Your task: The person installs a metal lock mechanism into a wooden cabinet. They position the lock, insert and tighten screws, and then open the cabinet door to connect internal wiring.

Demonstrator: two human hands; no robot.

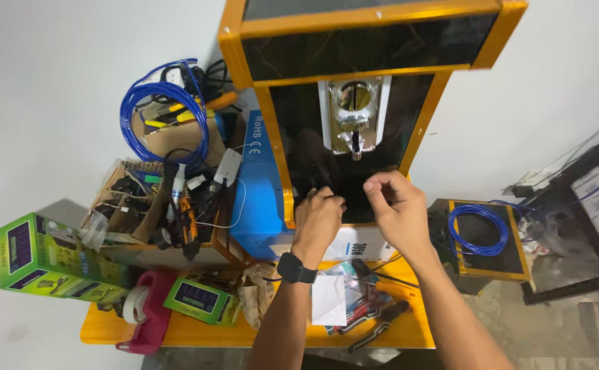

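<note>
A black cabinet with orange-yellow edges (272,130) stands in front of me, a shiny metal coin slot unit (354,120) set in its dark front panel. My left hand (316,218), a black watch on its wrist, has its fingers curled against the lower part of that panel. My right hand (397,205) is just to its right, thumb and fingers pinched together close to the panel. What the fingers pinch is too small to make out. Both hands sit just below the coin slot unit.
A cardboard box of wires and tools (165,205) with a blue cable coil (162,113) stands left. A blue box (258,205), green boxes (52,260), tape roll (135,305), pliers (378,325) and a screwdriver (375,274) lie on the orange table (196,336). Another blue coil (477,229) lies right.
</note>
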